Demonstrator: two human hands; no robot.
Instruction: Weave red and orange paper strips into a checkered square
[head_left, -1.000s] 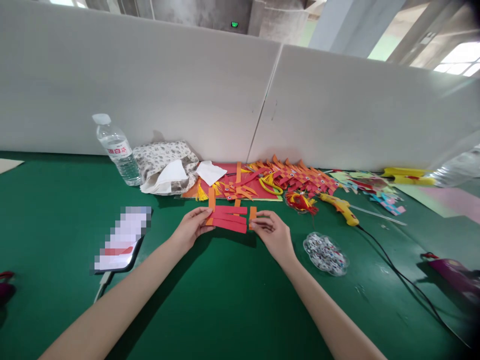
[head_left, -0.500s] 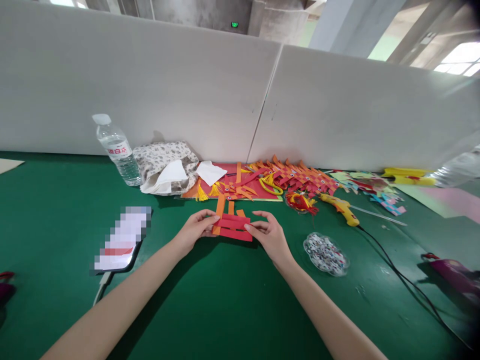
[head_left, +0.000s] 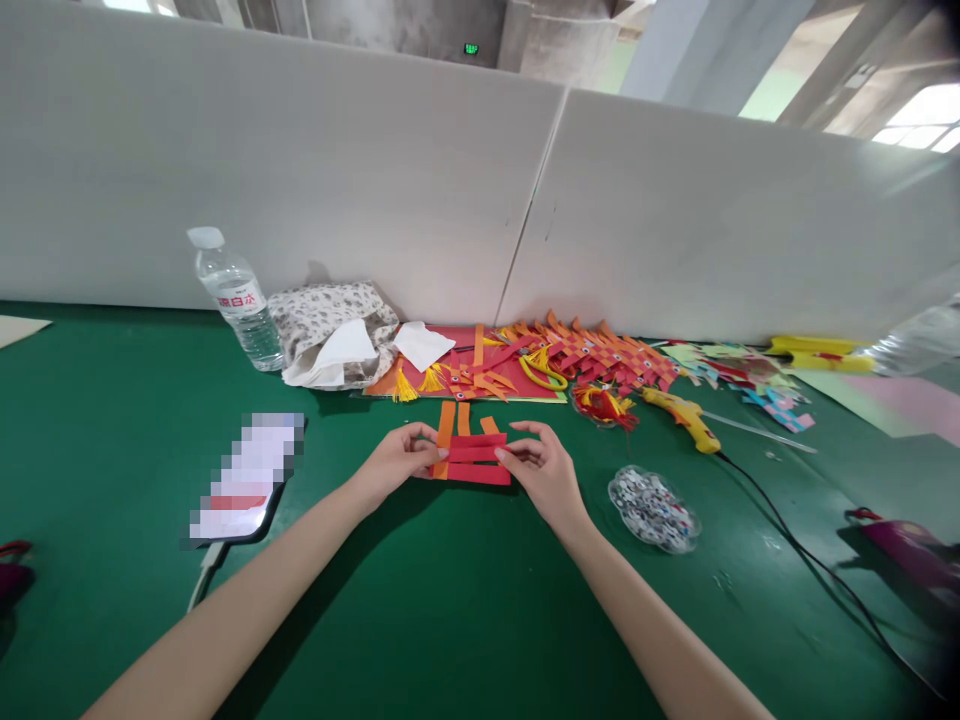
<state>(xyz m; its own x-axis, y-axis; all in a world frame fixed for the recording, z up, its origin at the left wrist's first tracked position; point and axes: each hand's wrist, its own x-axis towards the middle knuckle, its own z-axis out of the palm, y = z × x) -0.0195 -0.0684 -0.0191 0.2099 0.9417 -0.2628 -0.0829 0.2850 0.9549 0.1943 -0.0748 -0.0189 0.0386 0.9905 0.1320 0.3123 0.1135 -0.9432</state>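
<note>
Between my two hands is a small piece of interlaced paper strips (head_left: pixel 480 472), red ones running sideways and orange ones standing up from them. My left hand (head_left: pixel 401 462) pinches its left end, thumb on top where an orange strip (head_left: pixel 445 430) crosses the red. At the right end, the thumb and fingers of my right hand (head_left: pixel 544 470) grip a red strip (head_left: pixel 480 454). Gaps show between the red strips. The fingertips behind the paper are partly hidden.
Woven red and orange paper fish (head_left: pixel 600 350) lie along the partition. A yellow glue gun (head_left: pixel 682 418) and a dish of googly eyes (head_left: pixel 652 508) are at the right. To the left are a phone (head_left: pixel 247 480), a water bottle (head_left: pixel 238 300) and a tissue pack (head_left: pixel 330 310).
The woven strips have shifted slightly right and toward me, and the orange strip at the left end is now more upright and lower. Both hands keep their hold.
</note>
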